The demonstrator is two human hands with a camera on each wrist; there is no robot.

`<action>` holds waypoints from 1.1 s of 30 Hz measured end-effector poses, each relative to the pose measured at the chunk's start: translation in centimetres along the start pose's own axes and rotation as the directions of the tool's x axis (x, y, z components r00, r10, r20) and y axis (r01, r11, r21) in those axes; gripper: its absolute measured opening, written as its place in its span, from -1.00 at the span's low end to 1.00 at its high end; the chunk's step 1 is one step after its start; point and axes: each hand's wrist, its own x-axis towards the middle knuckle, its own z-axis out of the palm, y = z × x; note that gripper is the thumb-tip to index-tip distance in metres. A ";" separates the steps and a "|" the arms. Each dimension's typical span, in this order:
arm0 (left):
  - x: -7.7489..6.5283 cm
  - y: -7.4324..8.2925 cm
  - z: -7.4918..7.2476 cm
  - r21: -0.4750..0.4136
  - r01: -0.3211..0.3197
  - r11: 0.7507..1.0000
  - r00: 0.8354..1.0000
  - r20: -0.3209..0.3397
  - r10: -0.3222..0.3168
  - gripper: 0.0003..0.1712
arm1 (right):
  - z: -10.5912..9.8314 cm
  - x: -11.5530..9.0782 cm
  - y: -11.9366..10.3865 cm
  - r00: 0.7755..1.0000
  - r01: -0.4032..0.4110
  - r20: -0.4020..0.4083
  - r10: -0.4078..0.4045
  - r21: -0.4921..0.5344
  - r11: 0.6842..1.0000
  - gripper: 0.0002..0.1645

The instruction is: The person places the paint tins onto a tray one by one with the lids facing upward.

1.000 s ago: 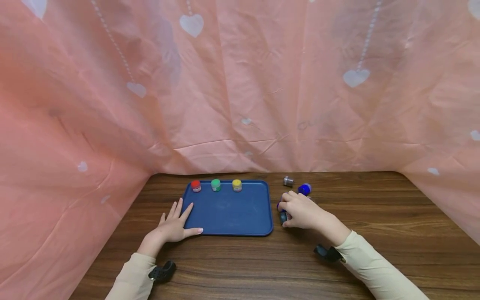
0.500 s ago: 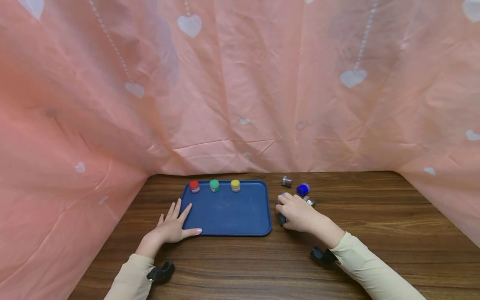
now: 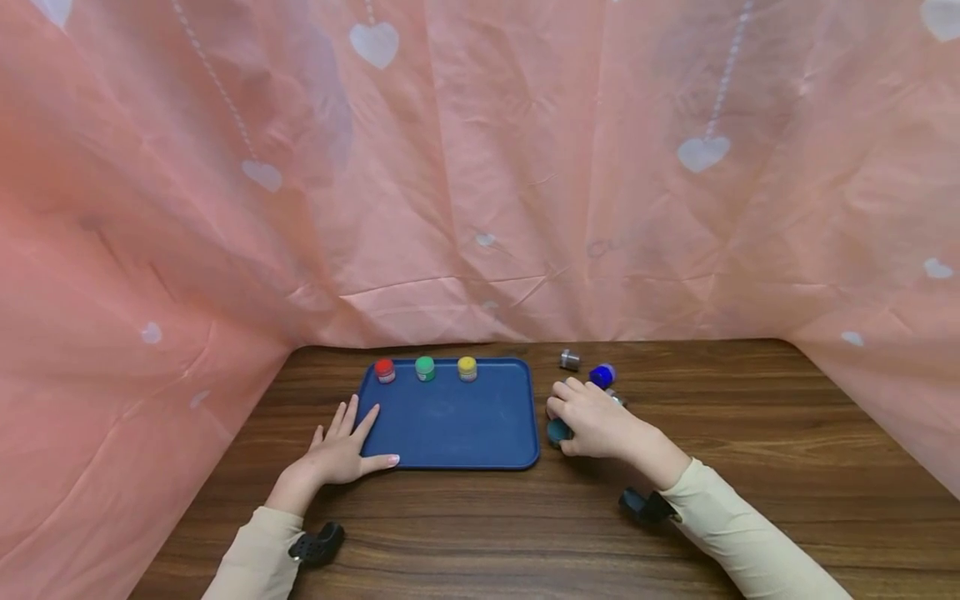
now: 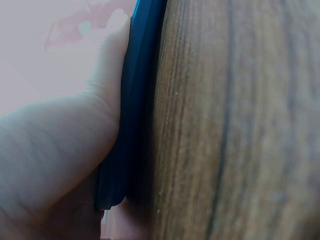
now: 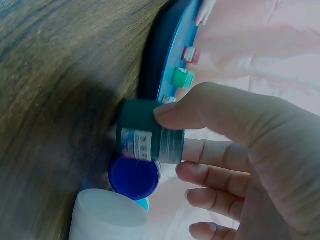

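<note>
in the head view, the left hand [image 3: 333, 455] lay on the tray [image 3: 457, 427], fingers straight and spread, while the right hand [image 3: 600, 421] held a jar [image 3: 558, 431] beside it. the left wrist view showed the left thumb [image 4: 104, 65] against the rim [image 4: 132, 90]. in the right wrist view, right thumb [image 5: 192, 107] and forefinger [image 5: 215, 153] pinched the jar, its label [image 5: 136, 144] too blurred to read.

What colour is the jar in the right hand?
The jar is dark teal green, best seen in the right wrist view.
</note>
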 end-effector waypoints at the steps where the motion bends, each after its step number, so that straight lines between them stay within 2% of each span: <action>1: 0.0 0.0 0.0 0.001 0.000 1.000 1.000 0.001 0.000 0.30 | 0.0 0.0 0.1 1.000 -0.003 0.007 0.003 0.003 1.000 -0.59; 13: 0.0 -0.1 -0.1 -0.002 -0.004 1.000 1.000 0.000 0.004 0.31 | -0.8 0.9 0.5 1.000 -0.009 -0.007 0.009 0.032 0.999 -0.60; 24: -0.1 0.0 0.1 0.002 0.000 1.000 1.000 -0.006 0.000 0.30 | -1.1 3.0 0.2 0.999 -0.021 -0.031 0.023 0.041 0.999 -0.64; 33: 0.2 -0.1 0.1 0.013 0.007 1.000 1.000 0.009 -0.007 0.31 | -1.3 5.1 0.6 0.998 -0.061 0.012 0.061 0.035 0.998 -0.67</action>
